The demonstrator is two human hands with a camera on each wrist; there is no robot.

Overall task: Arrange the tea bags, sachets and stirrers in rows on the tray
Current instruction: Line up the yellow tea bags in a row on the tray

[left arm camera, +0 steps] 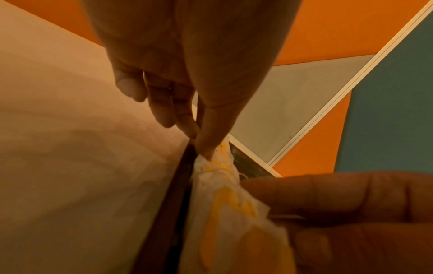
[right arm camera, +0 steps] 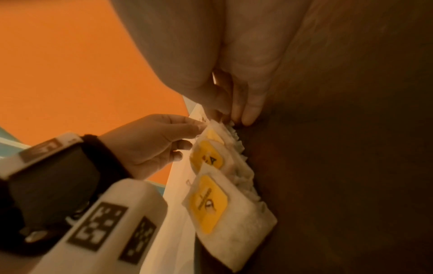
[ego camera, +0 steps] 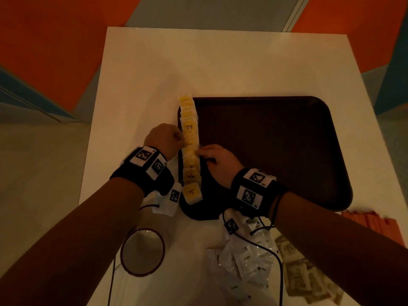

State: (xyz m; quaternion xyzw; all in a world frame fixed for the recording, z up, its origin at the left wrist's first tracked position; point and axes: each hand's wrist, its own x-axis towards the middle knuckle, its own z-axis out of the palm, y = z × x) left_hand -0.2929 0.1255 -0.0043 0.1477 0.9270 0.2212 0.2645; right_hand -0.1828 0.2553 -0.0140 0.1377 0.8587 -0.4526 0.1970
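Note:
A row of several yellow-labelled tea bags [ego camera: 190,149] overlaps along the left edge of the dark brown tray [ego camera: 276,151]. My left hand [ego camera: 176,139] is at the row's left side; its thumb and forefinger [left arm camera: 203,148] pinch the edge of one tea bag [left arm camera: 225,204]. My right hand [ego camera: 204,154] is on the tray at the row's right side, with straight fingers [right arm camera: 248,111] pressed against the tea bags [right arm camera: 208,202]. The left hand [right arm camera: 194,128] also shows in the right wrist view, its fingertips at a bag's corner.
On the white table [ego camera: 154,62], a round glass with a dark red rim [ego camera: 142,251] stands near the front. White sachets [ego camera: 242,261] and brown sachets [ego camera: 302,274] lie heaped at the front right. Orange stirrers [ego camera: 371,221] lie beside the tray's right corner.

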